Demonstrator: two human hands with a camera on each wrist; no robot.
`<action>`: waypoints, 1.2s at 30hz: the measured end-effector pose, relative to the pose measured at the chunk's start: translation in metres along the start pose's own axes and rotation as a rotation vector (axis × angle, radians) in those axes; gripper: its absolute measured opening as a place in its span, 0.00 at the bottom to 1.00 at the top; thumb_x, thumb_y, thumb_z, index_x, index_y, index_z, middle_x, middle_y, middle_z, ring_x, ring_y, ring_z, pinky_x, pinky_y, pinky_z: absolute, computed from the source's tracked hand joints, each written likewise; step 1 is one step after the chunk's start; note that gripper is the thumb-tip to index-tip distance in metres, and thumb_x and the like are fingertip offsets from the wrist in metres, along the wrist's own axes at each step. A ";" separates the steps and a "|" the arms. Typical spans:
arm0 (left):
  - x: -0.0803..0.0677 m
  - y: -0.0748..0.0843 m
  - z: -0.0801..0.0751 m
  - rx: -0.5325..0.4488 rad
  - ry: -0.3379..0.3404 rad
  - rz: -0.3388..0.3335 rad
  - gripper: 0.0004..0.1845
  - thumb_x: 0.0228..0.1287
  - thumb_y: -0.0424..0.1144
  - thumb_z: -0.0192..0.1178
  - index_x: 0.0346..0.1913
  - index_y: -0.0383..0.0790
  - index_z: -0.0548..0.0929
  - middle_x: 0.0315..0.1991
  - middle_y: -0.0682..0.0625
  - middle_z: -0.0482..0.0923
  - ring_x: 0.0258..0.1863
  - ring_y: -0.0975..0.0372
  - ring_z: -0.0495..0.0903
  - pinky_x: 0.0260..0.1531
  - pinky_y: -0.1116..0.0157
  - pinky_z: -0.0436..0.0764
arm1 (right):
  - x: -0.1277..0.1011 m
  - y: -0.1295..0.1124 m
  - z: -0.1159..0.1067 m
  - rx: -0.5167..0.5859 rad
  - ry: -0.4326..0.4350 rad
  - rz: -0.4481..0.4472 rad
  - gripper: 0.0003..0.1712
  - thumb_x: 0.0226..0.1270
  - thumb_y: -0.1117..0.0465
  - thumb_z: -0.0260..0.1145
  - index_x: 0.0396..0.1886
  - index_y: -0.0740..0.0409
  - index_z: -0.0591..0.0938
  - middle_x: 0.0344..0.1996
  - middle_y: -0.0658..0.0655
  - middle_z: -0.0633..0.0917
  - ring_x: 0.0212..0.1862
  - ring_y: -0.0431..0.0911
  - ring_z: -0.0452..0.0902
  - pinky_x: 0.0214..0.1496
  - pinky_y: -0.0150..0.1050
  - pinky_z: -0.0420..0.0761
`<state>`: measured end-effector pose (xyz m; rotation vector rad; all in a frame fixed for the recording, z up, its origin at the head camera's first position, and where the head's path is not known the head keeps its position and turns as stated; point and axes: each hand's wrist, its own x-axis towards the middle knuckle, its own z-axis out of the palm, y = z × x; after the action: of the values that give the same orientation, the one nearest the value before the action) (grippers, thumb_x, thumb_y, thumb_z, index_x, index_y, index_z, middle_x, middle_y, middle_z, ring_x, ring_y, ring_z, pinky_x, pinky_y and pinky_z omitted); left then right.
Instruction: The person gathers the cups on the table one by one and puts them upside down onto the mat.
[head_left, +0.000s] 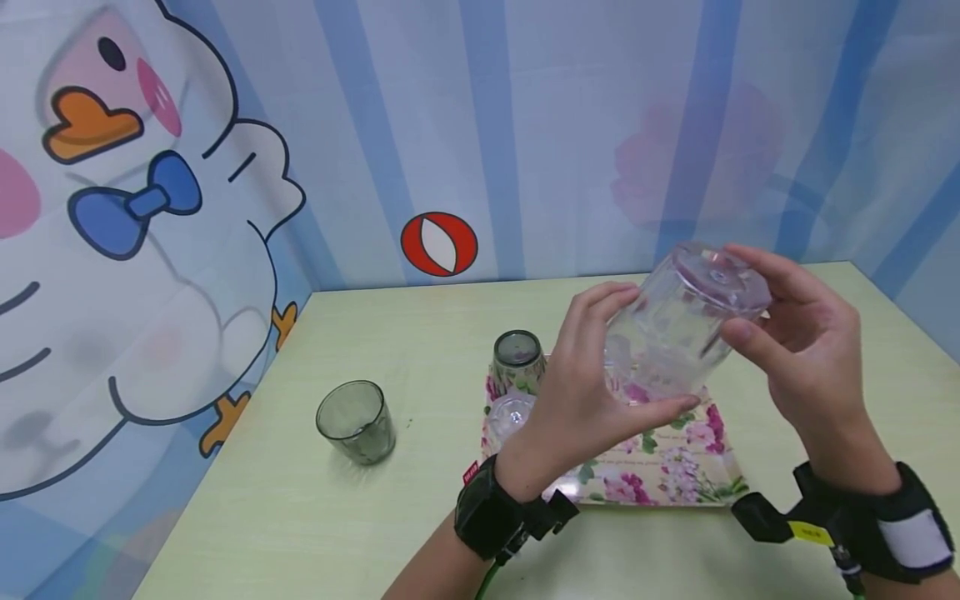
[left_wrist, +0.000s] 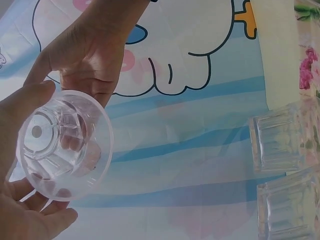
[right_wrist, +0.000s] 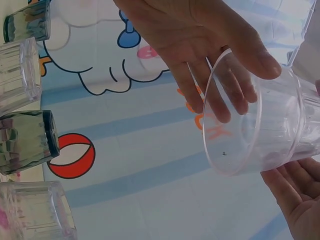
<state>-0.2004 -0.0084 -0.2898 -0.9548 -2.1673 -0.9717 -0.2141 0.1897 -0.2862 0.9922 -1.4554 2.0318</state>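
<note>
A clear ribbed tumbler (head_left: pixel 667 337) is held tilted above the tray, its thick base up to the right and its wide mouth down to the left. My left hand (head_left: pixel 573 408) grips it near the mouth, thumb beneath and fingers along the upper side. At the base, my right hand (head_left: pixel 817 358) holds it between thumb and fingers. In the left wrist view the round mouth of the tumbler (left_wrist: pixel 102 165) faces the camera. The right wrist view has the left thumb in front of the clear wall and other fingers behind it.
A floral tray (head_left: pixel 633 487) lies under the hands. On its left part stand an upside-down grey-green glass (head_left: pixel 517 354) and a clear glass (head_left: pixel 510 412), partly hidden by the left hand. Another green glass (head_left: pixel 356 425) stands upright on the table (head_left: pixel 255 500), left of the tray.
</note>
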 end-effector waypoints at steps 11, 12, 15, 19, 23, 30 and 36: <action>0.000 0.002 -0.004 -0.016 -0.029 -0.040 0.54 0.39 0.51 0.78 0.68 0.38 0.60 0.66 0.46 0.63 0.66 0.61 0.65 0.67 0.70 0.71 | 0.001 -0.002 0.001 -0.050 -0.008 -0.026 0.32 0.51 0.79 0.68 0.60 0.75 0.72 0.51 0.59 0.82 0.48 0.44 0.80 0.44 0.26 0.85; 0.000 0.003 -0.005 -0.019 -0.030 -0.044 0.54 0.39 0.51 0.78 0.68 0.38 0.60 0.66 0.46 0.63 0.66 0.62 0.65 0.67 0.69 0.71 | 0.000 -0.002 0.002 -0.062 -0.010 -0.027 0.33 0.51 0.79 0.69 0.60 0.75 0.72 0.51 0.59 0.82 0.49 0.44 0.80 0.45 0.26 0.84; 0.000 0.004 -0.009 -0.029 -0.034 -0.057 0.55 0.39 0.51 0.78 0.70 0.39 0.59 0.67 0.46 0.63 0.67 0.62 0.65 0.67 0.67 0.71 | -0.001 -0.002 0.004 -0.090 -0.012 -0.021 0.34 0.49 0.78 0.71 0.59 0.76 0.72 0.52 0.59 0.82 0.50 0.43 0.80 0.49 0.25 0.83; 0.000 0.006 -0.015 -0.064 -0.053 -0.091 0.56 0.40 0.51 0.78 0.71 0.42 0.57 0.69 0.48 0.61 0.68 0.62 0.64 0.67 0.65 0.72 | -0.002 -0.002 0.006 -0.124 -0.040 -0.017 0.36 0.48 0.76 0.72 0.60 0.77 0.72 0.52 0.58 0.82 0.52 0.43 0.81 0.51 0.25 0.82; 0.001 0.006 -0.018 -0.100 -0.066 -0.106 0.55 0.42 0.50 0.77 0.72 0.44 0.57 0.70 0.49 0.60 0.68 0.63 0.65 0.66 0.62 0.74 | -0.003 -0.001 0.008 -0.174 -0.073 -0.010 0.36 0.47 0.76 0.73 0.60 0.77 0.72 0.53 0.57 0.82 0.55 0.42 0.81 0.52 0.24 0.81; 0.001 0.005 -0.024 -0.059 -0.065 -0.069 0.51 0.44 0.50 0.76 0.71 0.42 0.60 0.68 0.48 0.64 0.66 0.62 0.67 0.64 0.66 0.75 | -0.004 -0.003 0.012 -0.286 -0.136 0.023 0.38 0.45 0.80 0.72 0.60 0.77 0.71 0.56 0.53 0.81 0.59 0.39 0.78 0.53 0.23 0.81; 0.001 0.004 -0.027 -0.093 -0.087 -0.097 0.49 0.46 0.48 0.75 0.70 0.42 0.60 0.67 0.48 0.65 0.64 0.62 0.69 0.58 0.71 0.79 | -0.005 -0.006 0.015 -0.436 -0.177 0.050 0.39 0.41 0.81 0.72 0.60 0.74 0.72 0.57 0.49 0.81 0.57 0.37 0.78 0.52 0.21 0.80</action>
<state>-0.1925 -0.0270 -0.2720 -0.9584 -2.2767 -1.1038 -0.2027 0.1777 -0.2837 0.9688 -1.9258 1.5832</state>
